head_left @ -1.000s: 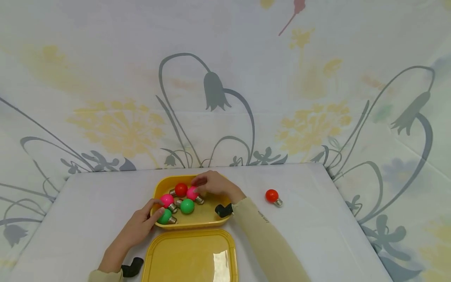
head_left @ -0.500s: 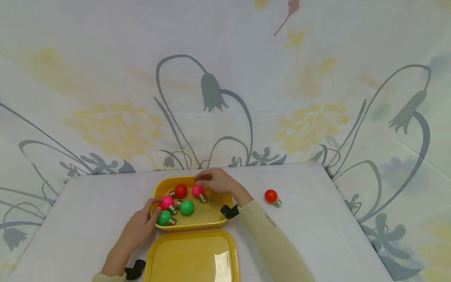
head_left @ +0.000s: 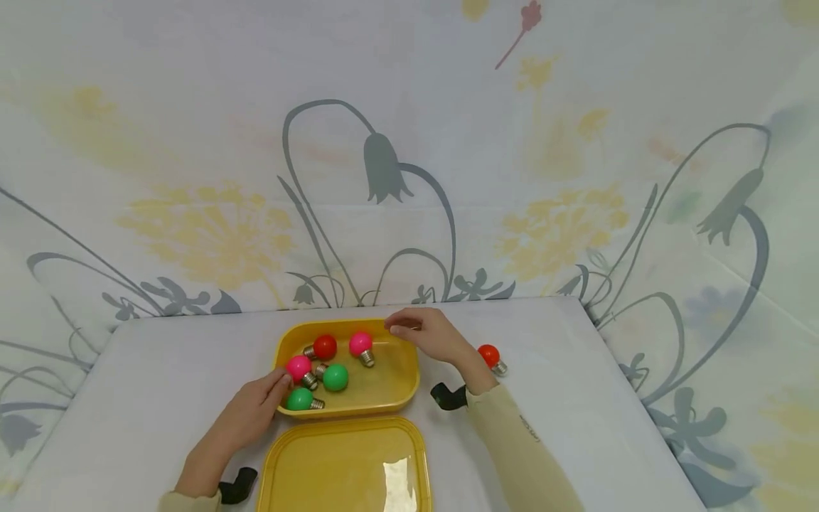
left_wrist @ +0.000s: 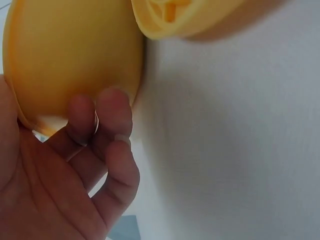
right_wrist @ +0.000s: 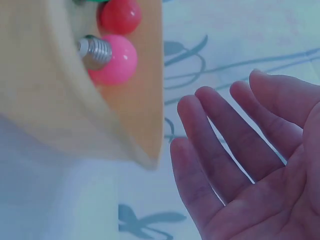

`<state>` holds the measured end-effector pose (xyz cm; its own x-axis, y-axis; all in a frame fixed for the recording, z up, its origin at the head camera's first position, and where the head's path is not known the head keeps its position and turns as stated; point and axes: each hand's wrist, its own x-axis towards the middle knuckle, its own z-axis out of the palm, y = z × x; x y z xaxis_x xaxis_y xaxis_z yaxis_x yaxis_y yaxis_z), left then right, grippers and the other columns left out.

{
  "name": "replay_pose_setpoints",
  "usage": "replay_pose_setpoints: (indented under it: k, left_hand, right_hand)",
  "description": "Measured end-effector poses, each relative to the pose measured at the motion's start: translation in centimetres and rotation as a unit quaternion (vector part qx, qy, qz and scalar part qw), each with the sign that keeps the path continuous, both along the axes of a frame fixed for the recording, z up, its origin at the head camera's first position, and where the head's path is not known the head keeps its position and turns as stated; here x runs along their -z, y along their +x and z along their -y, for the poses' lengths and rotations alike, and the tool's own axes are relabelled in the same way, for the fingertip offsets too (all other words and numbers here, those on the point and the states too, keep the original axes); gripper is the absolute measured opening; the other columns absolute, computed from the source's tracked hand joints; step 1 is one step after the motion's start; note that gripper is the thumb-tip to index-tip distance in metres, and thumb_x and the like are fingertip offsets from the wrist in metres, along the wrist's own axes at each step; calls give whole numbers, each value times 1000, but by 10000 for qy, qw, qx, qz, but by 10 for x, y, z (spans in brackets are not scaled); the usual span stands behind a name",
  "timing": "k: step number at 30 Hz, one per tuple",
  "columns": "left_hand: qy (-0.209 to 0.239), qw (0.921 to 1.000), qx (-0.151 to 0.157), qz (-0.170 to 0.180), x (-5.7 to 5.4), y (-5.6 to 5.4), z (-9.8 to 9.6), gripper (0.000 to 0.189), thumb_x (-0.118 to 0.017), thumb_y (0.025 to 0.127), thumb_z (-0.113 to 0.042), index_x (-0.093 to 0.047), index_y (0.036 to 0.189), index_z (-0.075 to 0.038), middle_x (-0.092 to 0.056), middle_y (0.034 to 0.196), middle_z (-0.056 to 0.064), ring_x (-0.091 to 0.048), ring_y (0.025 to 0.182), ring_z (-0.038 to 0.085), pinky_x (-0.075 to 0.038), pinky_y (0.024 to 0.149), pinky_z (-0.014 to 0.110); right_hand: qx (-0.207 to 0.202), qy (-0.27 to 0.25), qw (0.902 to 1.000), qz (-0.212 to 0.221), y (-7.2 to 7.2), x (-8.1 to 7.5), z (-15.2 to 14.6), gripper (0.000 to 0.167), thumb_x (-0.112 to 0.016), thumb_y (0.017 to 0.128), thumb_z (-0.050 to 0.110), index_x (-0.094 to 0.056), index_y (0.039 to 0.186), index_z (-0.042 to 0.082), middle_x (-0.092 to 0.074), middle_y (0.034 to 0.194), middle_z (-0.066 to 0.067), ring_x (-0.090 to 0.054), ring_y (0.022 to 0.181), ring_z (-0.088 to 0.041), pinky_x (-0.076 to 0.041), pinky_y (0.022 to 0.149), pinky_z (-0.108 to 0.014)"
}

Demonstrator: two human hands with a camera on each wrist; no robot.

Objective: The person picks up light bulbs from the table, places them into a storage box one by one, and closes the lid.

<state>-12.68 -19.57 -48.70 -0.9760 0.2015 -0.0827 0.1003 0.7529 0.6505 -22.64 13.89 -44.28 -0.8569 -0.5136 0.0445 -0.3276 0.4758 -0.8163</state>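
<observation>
A yellow plastic box (head_left: 384, 387) holds several small light bulbs with metal screw bases. My left hand (head_left: 251, 409) grips the box's left rim, its thumb over the edge and its fingers against the outer wall (left_wrist: 75, 45). By that hand lie a pink bulb (head_left: 298, 368) and a green bulb (head_left: 299, 399). Further in are a second green bulb (head_left: 335, 377), a red bulb (head_left: 325, 347) and another pink bulb (head_left: 361, 343). My right hand (head_left: 435, 334) hovers at the box's back right corner, fingers extended and apart from the rim in the right wrist view, with nothing in it.
A yellow lid (head_left: 342, 466) lies flat in front of the box. One orange-red bulb (head_left: 489, 355) rests on the white table (head_left: 576, 427) to the right, partly behind my right forearm. A flower-print cloth (head_left: 409, 142) rises behind the table.
My right hand has let go of the far pink bulb and moved right to the box's corner. That bulb now stands further right and turned. My left hand stays at the left rim.
</observation>
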Motion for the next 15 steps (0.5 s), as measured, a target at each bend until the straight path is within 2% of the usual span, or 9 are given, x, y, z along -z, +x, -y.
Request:
replay_pose_setpoints:
  k: [2,4,6,9,15]
  left_hand:
    - [-17,10000,-15,75,1,-1,2,34,-44,107,-36,-61,119,-8,-61,95,7,-56,96,27,-48,94,52]
    - [-30,9998,1,186,3,-2,3,36,-48,105,-41,-59,118,-10,-60,90,6,-56,92,25,-49,87,46]
    - [-33,9997,40,236,4,-4,3,39,-53,102,-46,-58,120,-12,-60,92,4,-56,88,23,-50,82,43]
    - [98,9994,105,330,6,-7,4,37,-58,99,-48,-56,115,-14,-54,82,2,-52,79,20,-42,70,36]
    - [248,9985,178,455,6,-9,6,34,-60,98,-46,-54,113,-16,-54,82,3,-52,82,21,-42,71,36]
  right_hand:
    - [77,-54,10000,1,5,-1,-8,22,-63,100,22,-71,118,12,-70,114,3,-65,105,-15,-51,94,-33]
    - [138,-110,9998,-31,10,0,-17,23,-63,100,22,-71,118,11,-70,114,1,-66,104,-16,-52,93,-35]
    - [237,-158,9996,-17,15,2,-26,23,-64,99,22,-71,118,10,-70,113,-1,-66,103,-17,-53,92,-36]
    - [361,-250,9990,4,20,10,-43,23,-64,99,22,-71,117,10,-71,112,-3,-67,103,-22,-54,90,-37]
    - [735,-307,9968,107,28,28,-78,22,-65,99,24,-72,115,11,-72,111,-8,-67,103,-29,-54,87,-33]
